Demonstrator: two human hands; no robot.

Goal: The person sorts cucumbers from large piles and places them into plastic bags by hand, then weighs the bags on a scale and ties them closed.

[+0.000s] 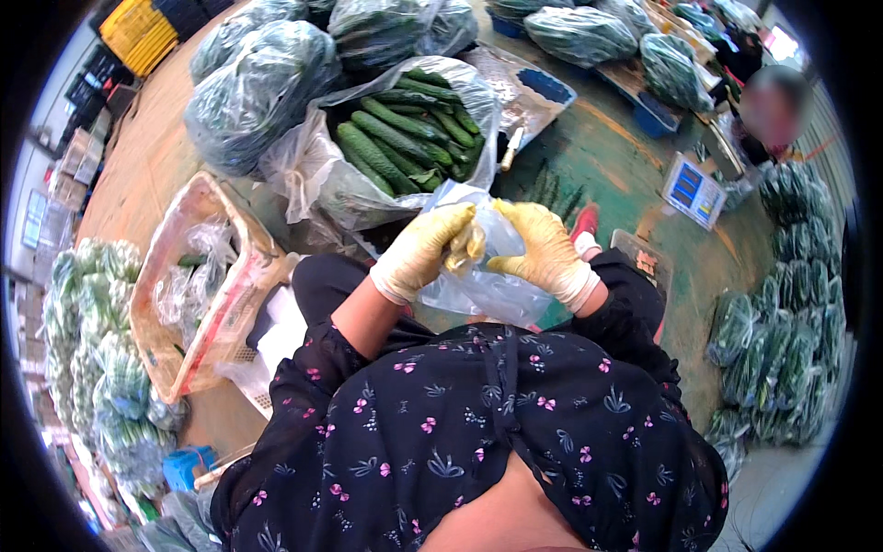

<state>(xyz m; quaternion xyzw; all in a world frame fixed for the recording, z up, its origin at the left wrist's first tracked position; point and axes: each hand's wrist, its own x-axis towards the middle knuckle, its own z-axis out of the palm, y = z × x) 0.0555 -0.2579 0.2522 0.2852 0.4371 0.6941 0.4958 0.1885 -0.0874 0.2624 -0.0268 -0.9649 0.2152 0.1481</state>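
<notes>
A thin clear plastic bag (pixel 483 293) hangs in front of my lap, between my hands. My left hand (pixel 425 250), in a yellowed glove, has its fingers curled closed at the bag's left side, on bunched film. My right hand (pixel 544 250), gloved alike, is at the bag's right side. Its thumb and fingers are spread apart, with film showing between them. Just beyond my hands, a large plastic sack (pixel 313 138) stands open, filled with dark green cucumbers (pixel 405 138). A knife (pixel 511 149) with a pale handle lies at the sack's right.
To my left sits an orange plastic crate (pixel 198 363) with crumpled film inside. Bulging sacks (pixel 262 92) crowd the far left side. A scale (pixel 694 190) stands at the right, near another person (pixel 773 106). Bagged cucumbers (pixel 782 340) are stacked at the far right.
</notes>
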